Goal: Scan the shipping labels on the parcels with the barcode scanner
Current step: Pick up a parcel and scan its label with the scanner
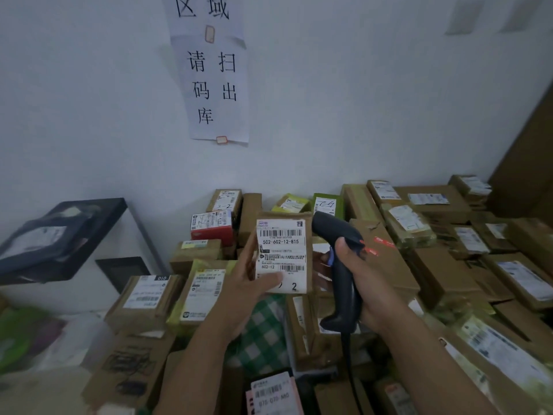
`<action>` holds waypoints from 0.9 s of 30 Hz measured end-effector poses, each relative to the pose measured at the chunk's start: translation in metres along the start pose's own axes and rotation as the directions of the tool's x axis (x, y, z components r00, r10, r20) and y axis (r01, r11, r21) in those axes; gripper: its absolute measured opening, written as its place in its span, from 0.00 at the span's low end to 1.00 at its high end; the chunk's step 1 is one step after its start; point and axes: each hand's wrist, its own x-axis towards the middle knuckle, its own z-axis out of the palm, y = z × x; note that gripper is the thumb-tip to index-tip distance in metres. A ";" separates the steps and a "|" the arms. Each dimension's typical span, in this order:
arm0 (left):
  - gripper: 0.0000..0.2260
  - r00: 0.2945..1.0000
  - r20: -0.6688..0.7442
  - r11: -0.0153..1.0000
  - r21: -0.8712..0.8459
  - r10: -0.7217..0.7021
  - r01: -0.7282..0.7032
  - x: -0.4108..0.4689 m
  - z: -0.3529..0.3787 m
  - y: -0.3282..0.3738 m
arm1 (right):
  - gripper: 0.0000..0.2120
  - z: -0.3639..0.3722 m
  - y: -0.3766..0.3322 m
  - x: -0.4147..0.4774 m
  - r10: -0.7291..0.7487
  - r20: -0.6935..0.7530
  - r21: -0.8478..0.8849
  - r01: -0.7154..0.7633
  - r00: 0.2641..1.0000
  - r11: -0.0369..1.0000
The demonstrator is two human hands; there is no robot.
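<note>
White plaster wall (359, 115) backs a storeroom corner heaped with post.

The left hand (248, 290) grips a small brown cardboard parcel (308, 259) from its lower left, with the thumb laid across the bottom of its white shipping label (281, 250). It holds the parcel upright with the label facing the wearer. The right hand (363, 283) is wrapped round the handle of a dark pistol-shaped plastic barcode scanner (344, 280). The scanner's head sits just beside the parcel's upper right corner, and its black cable (348, 354) drops below. The nose seems to point past the parcel, not at the label, and no beam shows on the print, so this scan is probably not yet made.

Nothing shows which of the surrounding brown cardboard parcels (443, 277) have been scanned. Judging by the heap, much work may be left.

By count there are two hands, one scanner and one parcel in hand, whose label carries two barcodes. The heap holds well over twenty parcels, but they overlap too much for an exact figure. Among them are one red carton (212, 232) and one green-and-white checked bag (263, 330). One white paper notice with black characters (214, 85) hangs on the wall, and a black boxy device (59, 235) sits at the left.
</note>
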 end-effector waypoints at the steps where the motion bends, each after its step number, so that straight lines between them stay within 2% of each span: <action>1: 0.37 0.997 -0.065 0.998 0.057 0.028 -0.024 -0.003 -0.002 -0.001 | 0.28 0.001 0.000 -0.002 -0.006 0.006 -0.059 0.006 1.000 0.998; 3: 0.40 0.971 -0.230 0.982 0.186 0.070 -0.027 -0.006 -0.005 -0.006 | 0.26 0.003 0.000 -0.007 -0.021 0.023 -0.173 0.025 1.000 0.985; 5: 0.39 0.916 -0.386 0.970 0.244 0.114 -0.017 -0.009 -0.011 -0.016 | 0.26 0.002 0.000 -0.012 -0.032 0.051 -0.275 0.045 0.998 0.961; 9: 0.44 0.836 -0.538 0.937 0.338 0.109 0.095 -0.015 -0.026 -0.034 | 0.23 -0.001 0.003 -0.022 0.011 0.153 -0.383 0.049 0.988 0.923; 12: 0.44 0.817 -0.568 0.930 0.346 0.102 0.125 -0.019 -0.031 -0.041 | 0.22 0.000 0.003 -0.026 0.049 0.188 -0.443 0.041 0.981 0.896; 20: 0.44 0.819 -0.561 0.911 0.392 0.125 0.130 -0.020 -0.032 -0.048 | 0.32 0.001 0.002 -0.030 0.099 0.205 -0.528 0.025 0.974 0.849; 27: 0.47 0.829 -0.548 0.907 0.396 0.108 0.143 -0.019 -0.031 -0.053 | 0.30 0.003 0.002 -0.030 0.096 0.208 -0.515 0.026 0.973 0.857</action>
